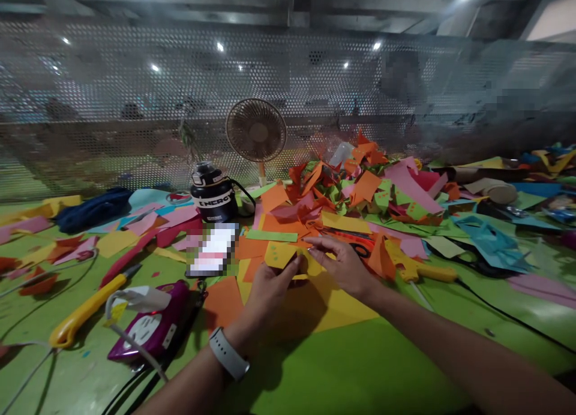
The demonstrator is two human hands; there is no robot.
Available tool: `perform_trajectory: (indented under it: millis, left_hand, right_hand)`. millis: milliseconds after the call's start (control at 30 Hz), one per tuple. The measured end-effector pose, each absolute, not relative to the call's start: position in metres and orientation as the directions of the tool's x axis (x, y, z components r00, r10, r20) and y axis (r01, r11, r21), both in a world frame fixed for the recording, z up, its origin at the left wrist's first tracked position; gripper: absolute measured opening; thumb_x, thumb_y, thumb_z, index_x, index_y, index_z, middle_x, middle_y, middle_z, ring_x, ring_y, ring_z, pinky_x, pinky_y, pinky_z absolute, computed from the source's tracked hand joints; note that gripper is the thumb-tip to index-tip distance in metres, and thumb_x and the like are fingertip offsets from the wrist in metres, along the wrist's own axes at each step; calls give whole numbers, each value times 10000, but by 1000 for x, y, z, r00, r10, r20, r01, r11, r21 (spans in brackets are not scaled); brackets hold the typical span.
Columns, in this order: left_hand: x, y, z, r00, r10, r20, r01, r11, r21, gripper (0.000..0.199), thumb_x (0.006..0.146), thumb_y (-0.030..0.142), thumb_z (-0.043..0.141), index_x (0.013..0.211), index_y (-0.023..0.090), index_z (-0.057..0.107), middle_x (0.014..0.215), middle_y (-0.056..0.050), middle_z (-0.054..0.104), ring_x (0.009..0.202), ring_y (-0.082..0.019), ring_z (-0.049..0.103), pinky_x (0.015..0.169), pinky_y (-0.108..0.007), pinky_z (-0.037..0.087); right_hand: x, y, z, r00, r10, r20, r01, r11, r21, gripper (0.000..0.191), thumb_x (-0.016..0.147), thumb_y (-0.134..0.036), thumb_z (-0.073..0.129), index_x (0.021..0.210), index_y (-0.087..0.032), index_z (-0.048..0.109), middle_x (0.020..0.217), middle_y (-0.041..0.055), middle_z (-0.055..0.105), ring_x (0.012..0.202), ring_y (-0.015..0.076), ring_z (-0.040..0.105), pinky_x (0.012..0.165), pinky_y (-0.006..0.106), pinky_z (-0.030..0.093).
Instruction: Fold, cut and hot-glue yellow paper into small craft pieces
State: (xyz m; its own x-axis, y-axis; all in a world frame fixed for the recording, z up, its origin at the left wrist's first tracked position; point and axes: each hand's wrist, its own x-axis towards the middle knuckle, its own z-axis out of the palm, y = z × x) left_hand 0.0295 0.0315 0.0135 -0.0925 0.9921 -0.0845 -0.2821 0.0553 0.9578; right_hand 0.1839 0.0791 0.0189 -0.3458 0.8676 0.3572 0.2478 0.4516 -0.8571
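Observation:
A folded piece of yellow paper (278, 255) with small green dots is pinched in my left hand (271, 288), thumb on top. From the other side my right hand (342, 268) closes its thumb and fingertips on the paper's right part, and the fingers partly cover it. A pale watch strap circles my left wrist. Beneath both hands lie flat yellow sheets (344, 307) and orange sheets (225, 304) on the green table (360, 367). A thin green strip (272, 236) lies just beyond the left hand.
A yellow glue gun (434, 273) with a black cord lies right. Left are a purple power strip (153, 319), a yellow-handled tool (87, 310), a phone (215, 250) and cables. Behind stand a black bottle (215, 208), a fan (256, 131) and a heap of cut paper (364, 190).

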Motion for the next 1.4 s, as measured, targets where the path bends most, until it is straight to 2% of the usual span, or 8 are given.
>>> perform_trajectory:
  millis: [133,367,567,767,1000,1233,1400]
  left_hand:
    - [29,30,15,-84,993,-78,-275,52,960,413,572,429,813,868,159,709,842,-58,700,725,-179,635,612,-304,574]
    - [26,30,16,-30,999,10,-217,-17,976,348,643,422,770,865,162,706,841,-54,705,743,-187,651,610,-284,565]
    - [26,32,16,-39,999,14,-205,-22,979,347,639,415,773,875,172,696,863,-46,700,742,-180,641,626,-297,568]
    - [24,34,14,-54,999,0,-187,-10,982,367,603,438,791,831,169,691,787,-39,687,703,-182,637,612,-296,558]
    - [23,35,15,-61,998,6,-173,-17,985,281,638,390,772,804,176,700,787,-46,694,705,-180,642,616,-298,557]
    - [22,36,12,-44,998,35,-179,-43,983,312,649,405,770,847,172,708,799,-35,695,696,-170,647,635,-299,576]
    - [23,35,14,-48,998,33,-190,-42,981,301,656,389,771,851,166,716,823,-44,711,683,-163,651,623,-289,580]
  right_hand:
    - [185,80,21,-325,878,353,257,441,-860,300,852,-332,581,1094,-187,681,1011,83,683,941,204,623,873,371,488]
    - [185,77,24,-345,871,349,230,439,-869,281,843,-310,574,1072,-193,686,1006,75,686,925,196,624,858,361,494]
    - [185,78,21,-342,872,352,180,428,-886,295,840,-306,572,1088,-186,675,1033,80,684,925,188,625,858,355,493]
    - [185,79,21,-351,865,358,219,448,-867,298,843,-287,567,1102,-189,676,995,66,688,915,179,621,857,345,487]
    - [184,79,22,-349,854,385,226,476,-850,288,849,-286,562,1094,-201,688,966,63,688,896,178,624,856,351,490]
    - [183,78,21,-345,859,378,220,465,-858,263,844,-288,563,1061,-187,672,953,63,676,890,181,622,857,358,488]
    - [183,73,28,-283,835,471,250,538,-805,163,836,-272,576,978,-202,617,987,54,637,959,190,594,898,353,462]
